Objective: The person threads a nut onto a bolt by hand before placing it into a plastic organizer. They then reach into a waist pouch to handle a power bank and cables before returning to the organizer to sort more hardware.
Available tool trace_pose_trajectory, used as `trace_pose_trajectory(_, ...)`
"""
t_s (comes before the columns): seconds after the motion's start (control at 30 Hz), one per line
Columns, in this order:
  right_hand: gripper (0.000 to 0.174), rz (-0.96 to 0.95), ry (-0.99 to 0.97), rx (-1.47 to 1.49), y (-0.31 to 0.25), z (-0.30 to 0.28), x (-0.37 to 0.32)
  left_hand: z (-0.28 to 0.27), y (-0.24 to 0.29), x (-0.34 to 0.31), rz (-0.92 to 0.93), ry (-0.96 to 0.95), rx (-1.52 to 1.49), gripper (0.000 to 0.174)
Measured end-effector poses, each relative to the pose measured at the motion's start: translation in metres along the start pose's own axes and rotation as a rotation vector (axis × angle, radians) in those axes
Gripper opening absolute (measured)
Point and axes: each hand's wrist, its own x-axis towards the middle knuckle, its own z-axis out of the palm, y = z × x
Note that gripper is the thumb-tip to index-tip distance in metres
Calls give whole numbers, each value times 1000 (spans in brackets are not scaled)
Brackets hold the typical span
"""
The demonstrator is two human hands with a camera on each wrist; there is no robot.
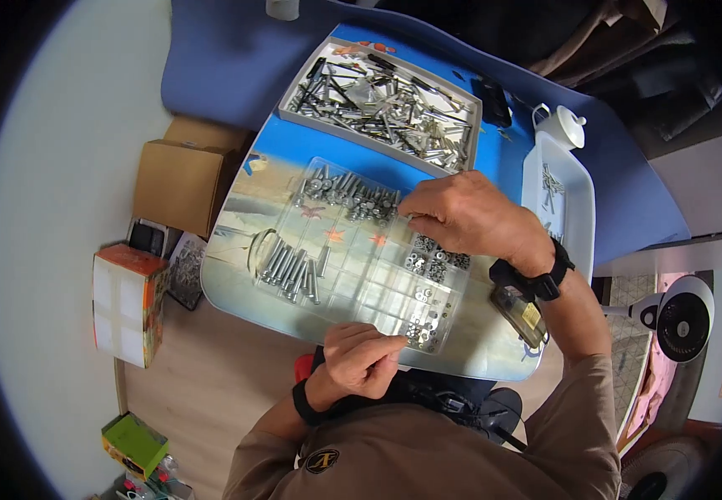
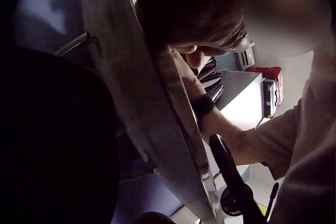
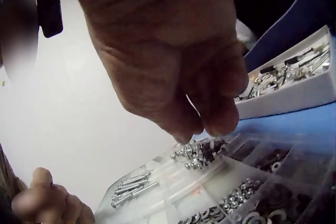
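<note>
A clear divided organizer box (image 1: pixel 348 283) lies on the table, with short bolts (image 1: pixel 353 193) in its far compartments, long bolts (image 1: pixel 290 268) at the left and nuts and washers (image 1: pixel 438 267) on the right. My right hand (image 1: pixel 478 218) is over its far side, fingertips bent down beside the short bolts. In the right wrist view the right hand (image 3: pixel 168 71) has its fingertips close together above bolts (image 3: pixel 197 155); whether they pinch anything is hidden. My left hand (image 1: pixel 361 360), fingers loosely curled, is at the box's near edge; nothing shows in the left hand (image 3: pixel 52 203) in the right wrist view.
Behind the organizer is a shallow box (image 1: pixel 294 117) of mixed bolts. A white tray (image 1: pixel 582 196) with a few screws stands at the right, a white lidded pot (image 1: pixel 563 127) beyond it. A dark device (image 1: pixel 519 315) lies near the right forearm. Cardboard boxes (image 1: pixel 179 179) stand left of the table.
</note>
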Motion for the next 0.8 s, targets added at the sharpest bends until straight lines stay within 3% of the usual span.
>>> trace_pose_trajectory(0.07, 13, -30, 175, 21, -1, 12, 8, -1, 0, -2, -29, -21, -8, 24)
trace_pose_trajectory(0.17, 20, -20, 260, 13, 6, 23, 19, 0, -2, 0, -3, -7, -49, 20)
trace_pose_trajectory(0.3, 24, -4, 251, -9, -3, 24, 24, -1, -3, -1, -1, 24, -37, 21)
trace_pose_trajectory(0.4, 22, -144, 252, 82, -34, 25, 24, -2, -4, -2, 3, 15, -61, 23)
trace_pose_trajectory(0.5, 27, -356, 113, 12, -56, 38, 30, 0, -6, -7, 42, 33, -69, 24)
trace_pose_trajectory(0.6, 19, -339, 53, -12, -60, 51, 40, -3, -4, -7, 12, 21, -47, 22)
trace_pose_trajectory(0.63, 32, -325, 10, -83, -53, 58, 42, -4, -3, -7, 10, 6, -39, 22)
trace_pose_trajectory(0.8, 31, -325, 63, -71, -48, 70, 44, -4, -3, -7, 8, 3, -48, 21)
